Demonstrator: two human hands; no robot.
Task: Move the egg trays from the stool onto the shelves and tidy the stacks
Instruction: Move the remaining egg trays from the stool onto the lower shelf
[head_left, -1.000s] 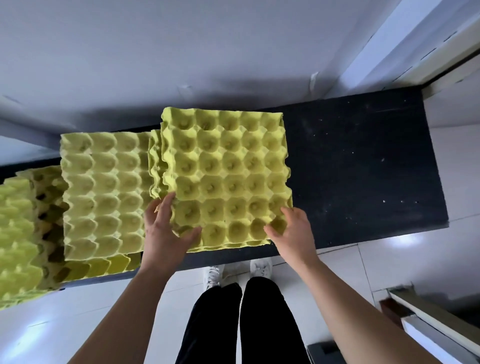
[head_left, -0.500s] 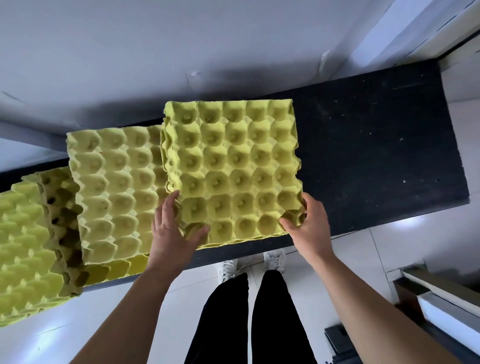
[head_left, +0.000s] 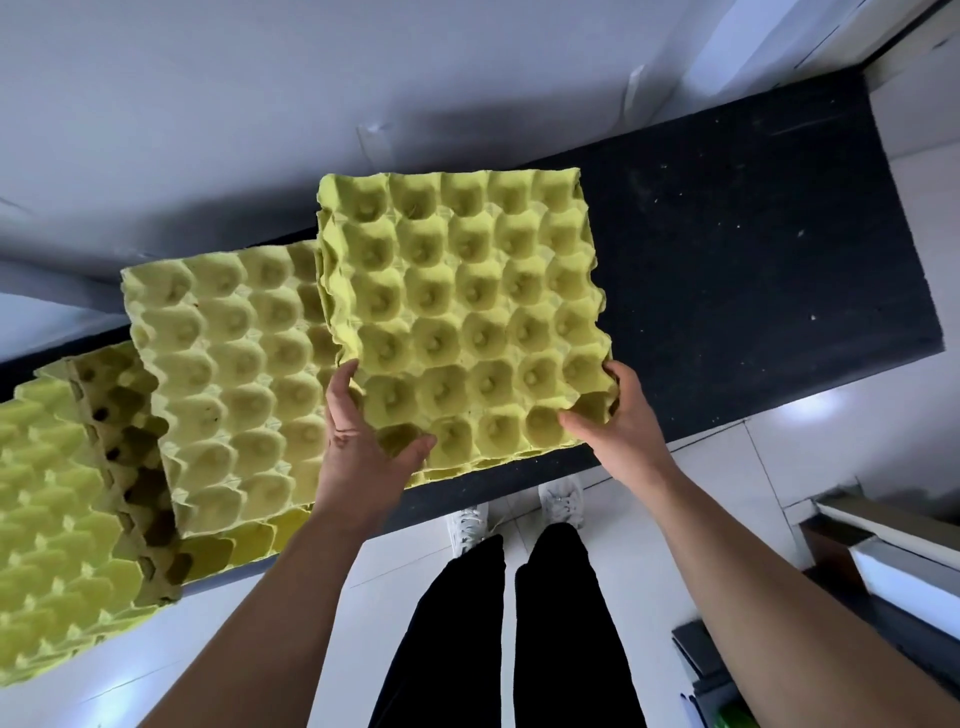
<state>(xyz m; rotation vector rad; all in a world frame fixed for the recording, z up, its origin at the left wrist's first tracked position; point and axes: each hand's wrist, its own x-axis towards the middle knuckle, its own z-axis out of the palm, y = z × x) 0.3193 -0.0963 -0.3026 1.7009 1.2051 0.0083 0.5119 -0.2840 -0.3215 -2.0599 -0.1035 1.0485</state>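
Note:
A thin stack of yellow-green egg trays (head_left: 462, 312) lies on the black shelf (head_left: 753, 270), its near edge overhanging the shelf front. My left hand (head_left: 363, 447) grips its near left corner, thumb in a cup. My right hand (head_left: 618, 421) grips the near right corner. To the left a second egg tray stack (head_left: 228, 374) sits on the shelf, tucked partly under the held one. Further left is a third pile of egg trays (head_left: 57, 499), with brownish trays mixed in.
A grey wall (head_left: 363, 78) backs the shelf. The right half of the black shelf is bare. Below are a white tiled floor (head_left: 727, 483), my legs and white shoes, and a low white-and-dark object (head_left: 893, 561) at the lower right.
The held stack has slid a little further back and to the right on the shelf. Both hands keep their grip on its near corners. The camera has tilted.

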